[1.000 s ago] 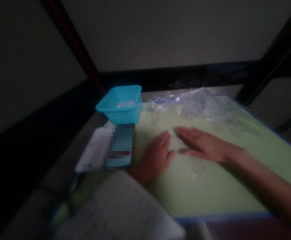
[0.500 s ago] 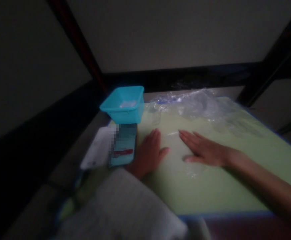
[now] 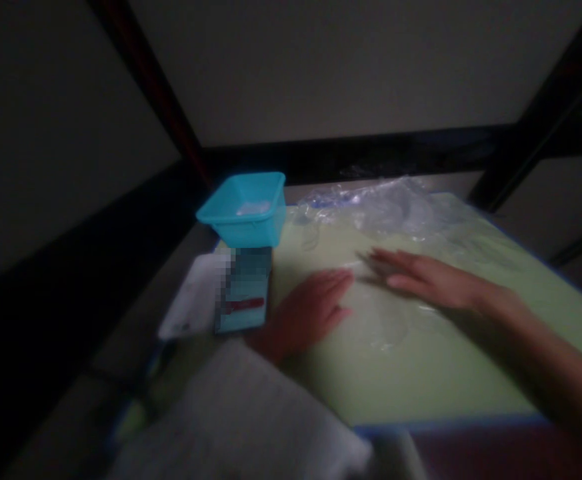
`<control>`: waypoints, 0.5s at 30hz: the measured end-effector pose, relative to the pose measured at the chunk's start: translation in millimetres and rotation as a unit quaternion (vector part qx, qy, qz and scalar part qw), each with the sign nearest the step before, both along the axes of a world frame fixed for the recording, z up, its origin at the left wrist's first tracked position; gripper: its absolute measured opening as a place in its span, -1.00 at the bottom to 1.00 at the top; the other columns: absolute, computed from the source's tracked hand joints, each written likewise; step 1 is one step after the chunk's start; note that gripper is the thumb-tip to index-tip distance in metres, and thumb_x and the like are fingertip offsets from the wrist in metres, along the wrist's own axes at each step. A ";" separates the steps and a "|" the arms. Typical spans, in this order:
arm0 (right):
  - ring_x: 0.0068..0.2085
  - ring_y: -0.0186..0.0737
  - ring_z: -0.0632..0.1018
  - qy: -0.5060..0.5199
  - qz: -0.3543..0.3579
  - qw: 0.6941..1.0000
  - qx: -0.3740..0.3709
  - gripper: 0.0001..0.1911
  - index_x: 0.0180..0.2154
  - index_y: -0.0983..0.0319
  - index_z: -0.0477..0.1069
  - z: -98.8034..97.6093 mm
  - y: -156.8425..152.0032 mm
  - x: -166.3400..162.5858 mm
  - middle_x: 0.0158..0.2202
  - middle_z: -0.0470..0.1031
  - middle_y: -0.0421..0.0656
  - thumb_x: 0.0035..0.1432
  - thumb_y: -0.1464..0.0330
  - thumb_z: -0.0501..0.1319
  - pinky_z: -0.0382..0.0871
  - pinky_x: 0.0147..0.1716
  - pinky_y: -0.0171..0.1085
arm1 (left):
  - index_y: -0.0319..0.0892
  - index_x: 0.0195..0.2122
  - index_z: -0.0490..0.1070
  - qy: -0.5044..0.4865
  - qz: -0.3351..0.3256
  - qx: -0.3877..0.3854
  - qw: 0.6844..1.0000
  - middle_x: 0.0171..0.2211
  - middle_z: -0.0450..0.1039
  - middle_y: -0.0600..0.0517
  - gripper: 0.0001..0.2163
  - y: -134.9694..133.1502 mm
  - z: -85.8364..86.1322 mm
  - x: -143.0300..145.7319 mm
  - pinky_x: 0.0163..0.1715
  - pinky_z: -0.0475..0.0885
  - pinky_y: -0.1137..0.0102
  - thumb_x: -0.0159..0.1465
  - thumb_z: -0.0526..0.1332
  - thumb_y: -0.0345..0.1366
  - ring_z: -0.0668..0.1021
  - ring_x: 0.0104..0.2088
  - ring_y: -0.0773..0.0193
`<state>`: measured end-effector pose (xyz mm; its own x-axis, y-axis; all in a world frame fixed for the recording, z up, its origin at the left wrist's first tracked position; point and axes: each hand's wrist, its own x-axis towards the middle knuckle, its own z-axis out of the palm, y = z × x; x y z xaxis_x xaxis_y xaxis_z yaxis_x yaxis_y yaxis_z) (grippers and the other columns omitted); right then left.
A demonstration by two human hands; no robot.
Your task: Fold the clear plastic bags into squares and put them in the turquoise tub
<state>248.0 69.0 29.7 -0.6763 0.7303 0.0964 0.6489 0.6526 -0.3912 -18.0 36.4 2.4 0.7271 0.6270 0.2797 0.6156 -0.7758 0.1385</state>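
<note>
Grip state: both of my hands are free of any grasp. My left hand (image 3: 313,310) lies palm down with fingers extended, left of the table's (image 3: 451,393) middle, its fingertips at the clear plastic film (image 3: 389,323); a flat palm presumably keeps so thin a sheet from shifting. The film lies about midway between the near and far edges; its outline is too faint to trace fully. My right hand (image 3: 433,277), fingers straight, is angled in from the right edge; its shadow suggests a slight lift, and contact with the film cannot be confirmed. The phone-like device (image 3: 253,283) lies at the left edge beside a white item (image 3: 191,297), and the blue basket (image 3: 251,233) occupies the far left corner, probably to leave both hands room. Crumpled clear wrapping (image 3: 401,207) spreads along the far edge, apparently for the same reason
</note>
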 end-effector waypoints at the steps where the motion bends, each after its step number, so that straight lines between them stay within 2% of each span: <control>1: 0.17 0.11 0.34 0.006 -0.014 1.000 0.003 -0.37 0.24 0.21 0.15 2.7 0.3 1.6 0.23 0.24 0.01 0.29 0.01 -0.09 0.22 0.12 0.13 | -0.29 0.14 0.23 -0.003 -0.030 0.005 1.000 0.16 0.31 -0.15 -0.64 -1.8 2.0 1.5 0.20 0.22 0.24 0.35 0.03 -0.26 0.35 0.18 0.17; 4: 0.07 0.05 0.45 0.012 -0.034 0.999 0.017 -0.45 0.14 0.19 0.30 5.4 1.3 3.0 0.14 0.37 -0.01 0.31 0.05 -0.10 0.32 0.05 0.06 | -0.27 -0.03 0.37 -0.011 -0.042 0.028 0.999 -0.06 0.51 -0.09 -0.74 -5.4 4.0 4.2 0.07 0.36 0.24 0.36 0.00 -0.33 0.53 -0.04 0.20; 7: 0.00 0.01 0.51 0.010 -0.037 0.999 0.026 -0.49 0.07 0.17 0.37 3.7 2.1 0.9 0.06 0.46 -0.04 0.31 0.06 -0.09 0.37 -0.02 -0.03 | -0.24 -0.16 0.42 -0.011 -0.014 0.046 0.999 -0.20 0.56 -0.06 -0.78 -5.8 2.6 4.1 0.00 0.42 0.23 0.34 -0.01 -0.39 0.57 -0.16 0.22; 11: -0.06 -0.02 0.54 0.005 -0.040 0.999 0.024 -0.51 0.04 0.16 0.39 2.8 2.3 -1.9 -0.02 0.52 -0.05 0.31 0.06 -0.10 0.38 -0.07 -0.09 | -0.21 -0.23 0.44 -0.009 -0.030 0.054 0.998 -0.28 0.56 -0.03 -0.81 -5.8 0.8 3.7 -0.01 0.41 0.27 0.32 0.03 -0.41 0.57 -0.21 0.26; 15: -0.07 -0.01 0.54 -0.007 -0.053 0.998 0.019 -0.50 0.01 0.18 0.40 3.4 2.8 -3.4 -0.02 0.51 -0.01 0.32 0.07 -0.12 0.37 -0.08 -0.07 | -0.20 -0.25 0.44 -0.019 -0.050 0.046 0.998 -0.30 0.56 0.00 -0.81 -8.2 1.8 6.0 0.04 0.37 0.26 0.32 0.02 -0.40 0.57 -0.24 0.28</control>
